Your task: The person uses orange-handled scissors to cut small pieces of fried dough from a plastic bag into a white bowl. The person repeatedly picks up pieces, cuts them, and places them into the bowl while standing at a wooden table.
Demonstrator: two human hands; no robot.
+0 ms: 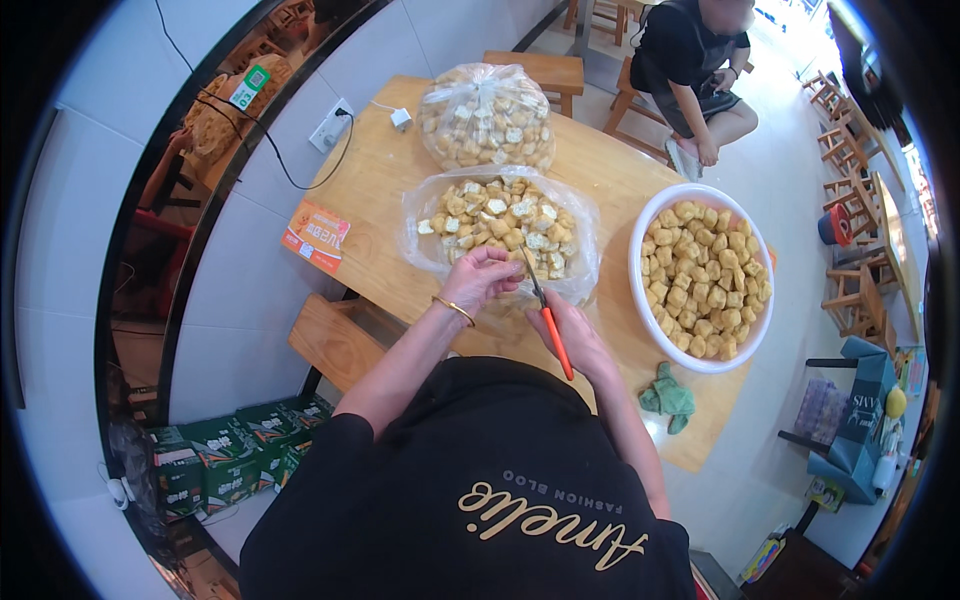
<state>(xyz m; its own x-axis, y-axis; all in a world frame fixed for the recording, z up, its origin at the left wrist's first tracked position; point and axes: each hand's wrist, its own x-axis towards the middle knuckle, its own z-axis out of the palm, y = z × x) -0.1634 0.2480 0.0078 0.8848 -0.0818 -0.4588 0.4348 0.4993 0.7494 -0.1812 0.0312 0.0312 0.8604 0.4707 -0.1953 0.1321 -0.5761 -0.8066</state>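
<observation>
My left hand [486,279] pinches a fried tofu puff [522,259] between thumb and fingers, above an open clear plastic bag [421,244]. Scissors with orange handles [556,337] are gripped in my right hand [579,336]. Their blades meet the puff at my left fingertips; whether they are cutting into it cannot be made out. Inside the bag lie many tofu puffs [499,225], several showing white cut faces. To the right, a white plastic basin [637,281] holds a heap of golden puffs [705,277] that look whole.
Behind the open bag stands a knotted clear bag [486,120] of puffs. On the wooden table [600,157] also lie a green cloth [667,397], an orange printed card [316,234] and a white charger [400,118]. A cable hangs from a wall socket [330,127]. A seated person [694,67] is beyond.
</observation>
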